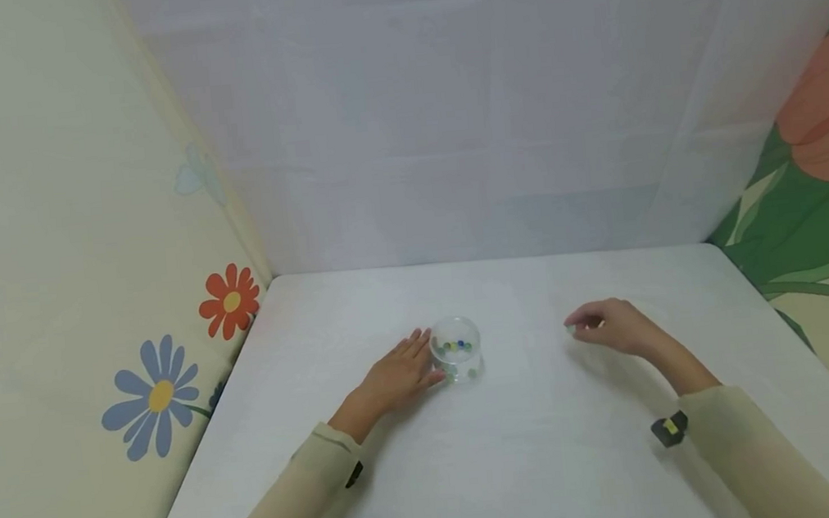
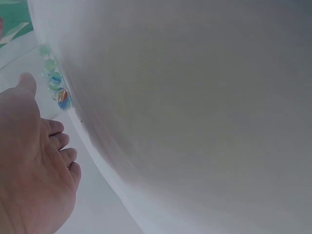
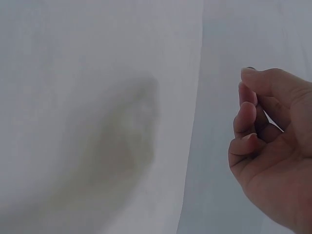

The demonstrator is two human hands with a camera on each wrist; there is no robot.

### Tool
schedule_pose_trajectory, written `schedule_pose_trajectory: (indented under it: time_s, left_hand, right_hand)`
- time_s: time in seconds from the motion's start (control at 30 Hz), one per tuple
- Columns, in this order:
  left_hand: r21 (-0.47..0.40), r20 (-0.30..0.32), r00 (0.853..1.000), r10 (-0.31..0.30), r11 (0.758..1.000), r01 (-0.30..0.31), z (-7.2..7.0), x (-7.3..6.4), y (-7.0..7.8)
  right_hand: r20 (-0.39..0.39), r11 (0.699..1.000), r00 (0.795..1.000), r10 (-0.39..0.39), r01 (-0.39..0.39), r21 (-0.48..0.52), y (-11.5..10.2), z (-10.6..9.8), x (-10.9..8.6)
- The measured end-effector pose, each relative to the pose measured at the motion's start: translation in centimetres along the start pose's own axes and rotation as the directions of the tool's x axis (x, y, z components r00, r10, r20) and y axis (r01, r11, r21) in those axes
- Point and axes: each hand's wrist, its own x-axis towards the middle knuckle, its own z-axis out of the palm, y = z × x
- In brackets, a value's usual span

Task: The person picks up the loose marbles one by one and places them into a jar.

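A clear round container [image 1: 469,324] stands near the middle of the white table with several coloured glass marbles [image 2: 54,79] in it. Close against its left side lies my left hand [image 1: 399,375], fingers extended and thumb toward the container's base; whether it actually touches the wall is unclear. Off to the right, my right hand [image 1: 616,328] is raised a little over the table, pinching a small pale green marble [image 1: 570,328] between thumb and fingertips. In the right wrist view the right hand [image 3: 278,141] has its other fingers curled, and the marble is mostly hidden.
The white table [image 1: 536,462] has its far edge against a white cloth backdrop [image 1: 447,124]. A flower-printed wall [image 1: 54,282] stands on the left, and large printed leaves [image 1: 825,215] cover the right side.
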Motion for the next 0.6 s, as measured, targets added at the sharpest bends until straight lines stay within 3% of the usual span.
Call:
schedule_pose_trajectory:
  time_s: [0.6]
  left_hand:
    - [0.006,-0.025,1.000,0.016,1.000,-0.016,-0.4,-0.2,0.2]
  right_hand:
    - [0.029,0.998,0.997,-0.065,0.065,0.004,-2.2,0.6,1.8]
